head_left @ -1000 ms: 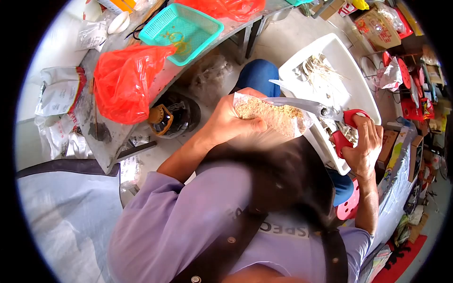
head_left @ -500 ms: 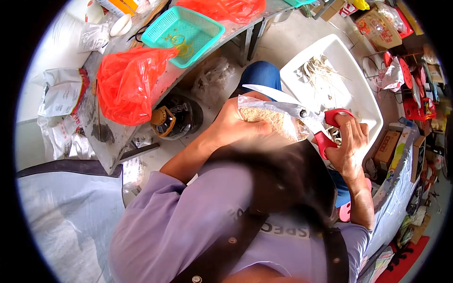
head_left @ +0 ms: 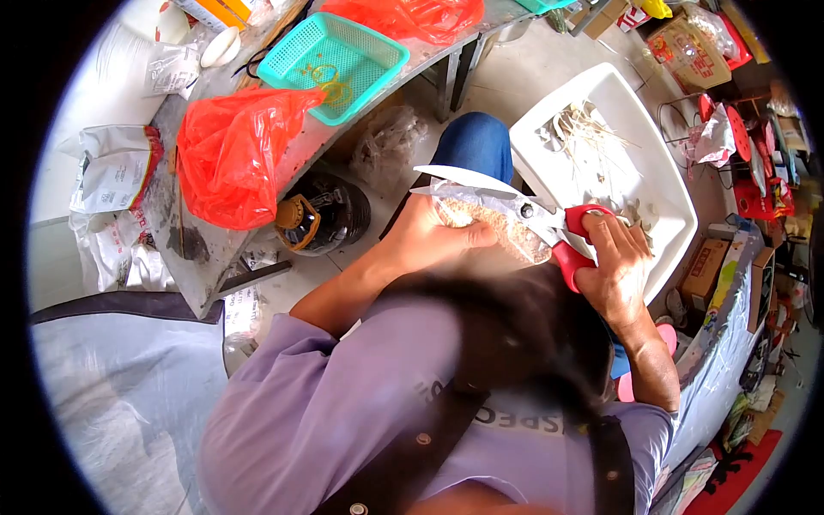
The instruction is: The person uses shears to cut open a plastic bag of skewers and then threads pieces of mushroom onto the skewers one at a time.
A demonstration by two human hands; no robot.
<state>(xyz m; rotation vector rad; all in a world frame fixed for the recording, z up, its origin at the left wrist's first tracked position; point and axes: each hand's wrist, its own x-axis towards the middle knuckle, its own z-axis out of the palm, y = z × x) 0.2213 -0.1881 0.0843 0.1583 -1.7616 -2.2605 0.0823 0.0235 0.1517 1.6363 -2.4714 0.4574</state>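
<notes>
My left hand [head_left: 433, 236] is closed round a clear plastic bag [head_left: 506, 232] of tan, grainy contents, held over my lap. In my right hand [head_left: 620, 270] is a pair of scissors [head_left: 536, 213] with red handles, my fingers through the loops. Its blades are spread and point left, lying along the bag's top edge. The lower blade overlaps the bag in this view, with its tip near my left knuckles.
A white tub [head_left: 678, 197] with pale stringy scraps stands to the right. On the table at left are a turquoise basket [head_left: 373, 64] with rubber bands and a red plastic bag [head_left: 232, 159]. Beneath it stands a dark jug [head_left: 339, 215]. Boxes [head_left: 708, 266] crowd the far right.
The scissors have moved left along the bag, so the blades now reach past its far end. My right hand has followed them; my left hand stays nearly in place.
</notes>
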